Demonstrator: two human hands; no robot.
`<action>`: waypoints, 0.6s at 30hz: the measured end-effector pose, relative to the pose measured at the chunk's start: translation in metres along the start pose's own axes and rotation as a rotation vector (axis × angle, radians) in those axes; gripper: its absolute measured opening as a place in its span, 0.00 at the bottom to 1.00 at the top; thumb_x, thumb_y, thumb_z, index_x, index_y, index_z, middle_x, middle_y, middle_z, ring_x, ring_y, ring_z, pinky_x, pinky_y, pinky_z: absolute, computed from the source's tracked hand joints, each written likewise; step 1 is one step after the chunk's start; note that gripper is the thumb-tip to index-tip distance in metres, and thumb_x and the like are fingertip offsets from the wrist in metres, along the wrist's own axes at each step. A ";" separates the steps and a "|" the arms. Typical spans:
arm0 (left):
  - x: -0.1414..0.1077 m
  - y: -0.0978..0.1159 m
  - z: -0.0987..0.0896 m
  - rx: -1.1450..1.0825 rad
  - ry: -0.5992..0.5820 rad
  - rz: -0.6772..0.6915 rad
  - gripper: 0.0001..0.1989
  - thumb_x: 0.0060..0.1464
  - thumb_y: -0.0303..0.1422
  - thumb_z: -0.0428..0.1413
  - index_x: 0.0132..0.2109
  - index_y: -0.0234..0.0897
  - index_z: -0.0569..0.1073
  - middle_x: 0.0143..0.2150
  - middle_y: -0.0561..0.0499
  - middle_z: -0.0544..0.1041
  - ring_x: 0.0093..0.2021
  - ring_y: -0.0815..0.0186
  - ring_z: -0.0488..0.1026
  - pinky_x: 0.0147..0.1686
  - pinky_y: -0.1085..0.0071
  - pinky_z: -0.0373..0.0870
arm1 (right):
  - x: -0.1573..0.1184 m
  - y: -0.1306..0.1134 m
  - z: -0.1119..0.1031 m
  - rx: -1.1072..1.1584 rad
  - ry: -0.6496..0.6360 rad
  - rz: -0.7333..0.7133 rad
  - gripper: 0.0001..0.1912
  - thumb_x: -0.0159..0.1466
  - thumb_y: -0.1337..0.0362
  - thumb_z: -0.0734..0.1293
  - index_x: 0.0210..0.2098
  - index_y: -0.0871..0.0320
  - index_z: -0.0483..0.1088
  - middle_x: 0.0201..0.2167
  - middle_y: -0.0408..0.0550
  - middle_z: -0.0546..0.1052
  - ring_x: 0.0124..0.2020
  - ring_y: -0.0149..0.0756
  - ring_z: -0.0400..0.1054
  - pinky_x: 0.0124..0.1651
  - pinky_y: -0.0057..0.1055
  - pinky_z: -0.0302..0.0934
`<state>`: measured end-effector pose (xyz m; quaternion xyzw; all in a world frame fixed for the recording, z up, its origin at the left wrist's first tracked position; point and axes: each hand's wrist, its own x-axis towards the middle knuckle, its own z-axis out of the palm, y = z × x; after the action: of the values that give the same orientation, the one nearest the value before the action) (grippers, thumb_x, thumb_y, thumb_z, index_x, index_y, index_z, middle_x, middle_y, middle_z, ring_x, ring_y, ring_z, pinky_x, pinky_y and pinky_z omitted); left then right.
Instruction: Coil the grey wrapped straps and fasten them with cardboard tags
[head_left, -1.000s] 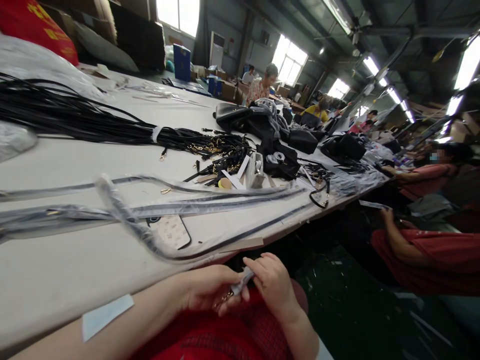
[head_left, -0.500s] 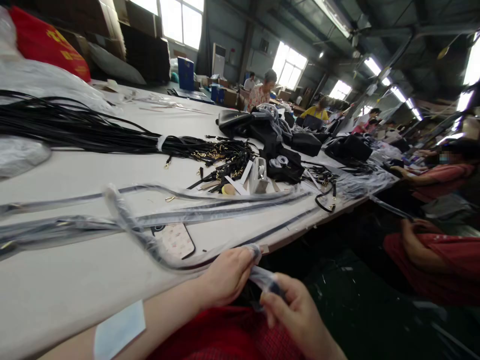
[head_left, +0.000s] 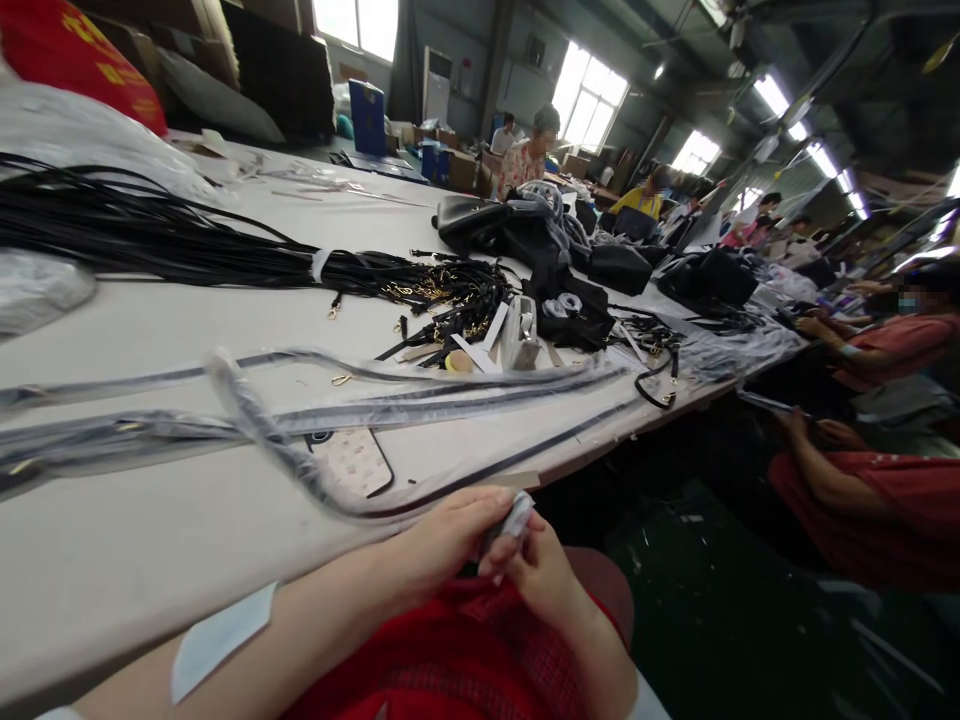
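In front of my lap, my left hand (head_left: 466,520) is closed on one side of a folded, plastic-wrapped strap (head_left: 517,513). Pressed up against it, my right hand (head_left: 538,568) pinches the same wrapped piece from the other side. Fingers cover much of that piece. Beside my left forearm, on the table, a dark strap in a clear plastic sleeve (head_left: 322,490) curves along the edge. More sleeved straps (head_left: 360,408) lie lengthwise behind it. A phone in a patterned case (head_left: 356,462) rests partly under the curved sleeve.
Across the white table (head_left: 150,550) stretches a tied bundle of black straps (head_left: 187,232) ending in gold clasps (head_left: 424,290). Black bags (head_left: 480,225) and a small silvery box-like thing (head_left: 519,335) sit beyond. Co-workers sit at the right; one wears a red top (head_left: 862,510).
My right hand has moved up and left to meet my left hand. The wrapped length between them, stretched out before, is now bunched together. The camera view has tilted slightly.
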<state>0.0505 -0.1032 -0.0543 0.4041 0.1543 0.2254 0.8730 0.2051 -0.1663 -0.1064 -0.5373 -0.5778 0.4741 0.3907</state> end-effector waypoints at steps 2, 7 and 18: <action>0.001 0.007 0.003 -0.074 0.050 0.032 0.21 0.60 0.46 0.51 0.42 0.29 0.74 0.21 0.56 0.62 0.20 0.73 0.58 0.24 0.75 0.58 | 0.003 0.010 0.016 -0.045 0.016 0.037 0.14 0.65 0.56 0.62 0.34 0.60 0.72 0.27 0.46 0.75 0.28 0.35 0.69 0.33 0.29 0.64; 0.008 0.022 -0.009 0.299 0.254 0.308 0.20 0.65 0.43 0.45 0.52 0.32 0.69 0.30 0.51 0.67 0.29 0.68 0.65 0.33 0.70 0.64 | -0.010 0.001 0.036 0.016 -0.244 0.156 0.11 0.64 0.63 0.64 0.36 0.59 0.78 0.32 0.47 0.78 0.34 0.36 0.72 0.40 0.29 0.65; -0.007 -0.017 -0.017 1.294 0.059 0.270 0.23 0.66 0.43 0.36 0.32 0.36 0.67 0.27 0.50 0.69 0.27 0.65 0.63 0.31 0.69 0.61 | -0.001 -0.045 -0.055 -0.147 0.244 -0.004 0.12 0.61 0.57 0.67 0.31 0.61 0.74 0.26 0.48 0.75 0.27 0.34 0.69 0.32 0.29 0.65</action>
<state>0.0411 -0.1059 -0.0772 0.8566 0.2304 0.2055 0.4135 0.2466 -0.1587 -0.0495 -0.6169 -0.5604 0.3610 0.4184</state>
